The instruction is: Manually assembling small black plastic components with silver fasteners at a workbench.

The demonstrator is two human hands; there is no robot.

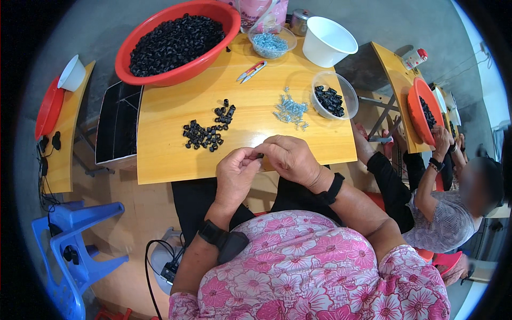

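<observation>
My left hand point(238, 175) and my right hand point(290, 158) meet above the table's near edge, fingertips pinched together. Between them shows a small black plastic part point(260, 156), mostly hidden by the fingers. Just beyond my left hand lies a loose pile of small black parts point(201, 135) on the yellow table point(176, 165). A scatter of small shiny metal pieces point(291, 111), perhaps springs, lies beyond my right hand. To its right, a clear round tub point(349, 101) holds more black parts point(329, 100).
A large red basin point(230, 32) heaped with black parts stands far left. Thread snips point(252, 71), a clear bowl point(289, 37) of metal pieces and a white bucket point(329, 45) are at the back. A black-lined box point(118, 122) adjoins the left edge. Another person point(440, 208) works at the right.
</observation>
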